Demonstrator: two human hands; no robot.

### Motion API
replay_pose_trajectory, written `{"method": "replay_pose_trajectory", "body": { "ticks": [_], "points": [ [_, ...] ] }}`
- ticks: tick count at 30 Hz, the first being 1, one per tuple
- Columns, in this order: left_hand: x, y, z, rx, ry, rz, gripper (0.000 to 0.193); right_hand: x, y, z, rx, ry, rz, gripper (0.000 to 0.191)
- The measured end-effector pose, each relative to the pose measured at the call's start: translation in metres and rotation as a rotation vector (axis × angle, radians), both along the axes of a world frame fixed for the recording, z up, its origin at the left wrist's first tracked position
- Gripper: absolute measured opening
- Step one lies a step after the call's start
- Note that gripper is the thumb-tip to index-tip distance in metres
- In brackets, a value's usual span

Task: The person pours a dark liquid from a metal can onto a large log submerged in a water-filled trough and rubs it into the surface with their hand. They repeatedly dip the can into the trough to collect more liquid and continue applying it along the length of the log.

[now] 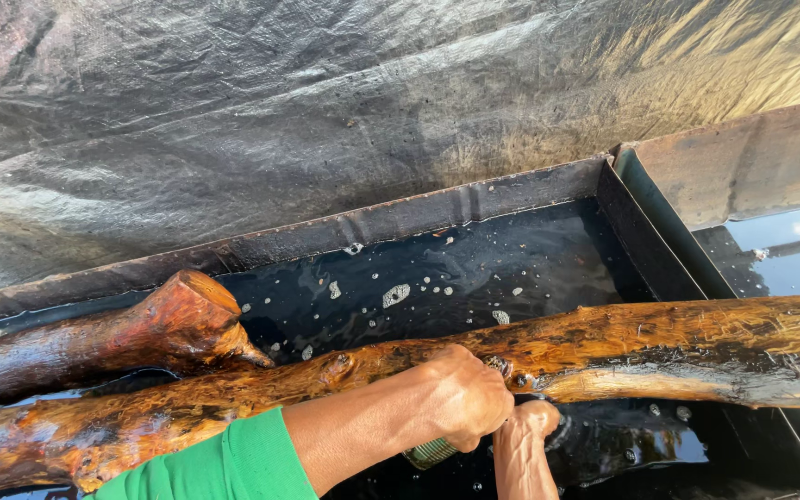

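**Two hands at a wet log over a metal trough**

Two logs lie across a rusty metal trough [437, 211] filled with dark liquid.

1. Long log [659, 347]: orange-brown, wet and glossy, spanning the trough from its left end past its right wall, near the front edge.
2. Short log [131, 338]: darker, with a knobbed end, lying at the left end of the trough just behind the long log; whether they touch cannot be told.
3. Dark liquid [474, 268]: shiny, dotted with pale foam bubbles toward the trough's back wall.
4. Left hand [463, 393]: green sleeve [224, 463] on the forearm, fingers curled shut over the front side of the long log near its middle.
5. Right hand [528, 424]: just beneath the left hand, at the underside of the long log, fist closed; what it has hold of is hidden.
6. Small ribbed greenish object [431, 453]: showing under the left hand; its kind cannot be told.
7. Second trough [770, 250]: adjoining the right wall, its liquid mirroring sky.
8. Dark plastic sheet [280, 111]: wrinkled, behind the back wall.
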State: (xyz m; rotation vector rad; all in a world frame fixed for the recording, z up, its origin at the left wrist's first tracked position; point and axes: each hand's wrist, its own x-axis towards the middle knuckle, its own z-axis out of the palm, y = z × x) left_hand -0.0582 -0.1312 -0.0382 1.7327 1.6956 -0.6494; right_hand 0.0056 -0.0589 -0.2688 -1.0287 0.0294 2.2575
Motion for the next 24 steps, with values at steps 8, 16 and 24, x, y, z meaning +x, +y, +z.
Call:
{"method": "replay_pose_trajectory", "body": {
  "ticks": [8, 16, 24],
  "points": [
    [0.001, 0.001, -0.001, 0.04, -0.003, 0.033, 0.018, -0.001, 0.0, 0.004, 0.014, -0.001, 0.018, 0.067],
    [0.005, 0.004, 0.005, 0.045, 0.002, 0.029, 0.019, -0.003, -0.003, 0.025, 0.042, 0.0, 0.048, 0.069],
    [0.007, -0.001, 0.001, 0.085, 0.018, 0.054, 0.017, -0.004, -0.009, 0.051, 0.084, 0.0, 0.064, 0.071]
  ]
}}
